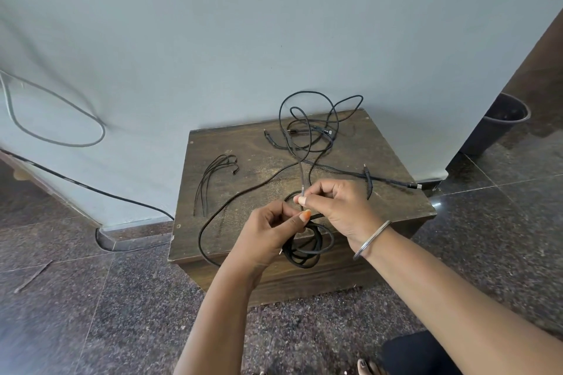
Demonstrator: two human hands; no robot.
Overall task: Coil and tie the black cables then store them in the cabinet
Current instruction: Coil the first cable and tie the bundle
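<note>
Wooden cabinet [396, 204] top — black braided cable [307, 248], half-coiled

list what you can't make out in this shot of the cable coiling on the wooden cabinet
Head view, the only one:
- Where the thin strap pinched by the right hand passes round the coiled black cable: hidden by the fingers of both hands.
- The left hand covers its side of the coil.
- Front of the brown wooden cabinet: any door is blocked by the forearms.
- Connector types in the loose black cable tangle: too small.
- Dark round bin: contents not visible.
</note>
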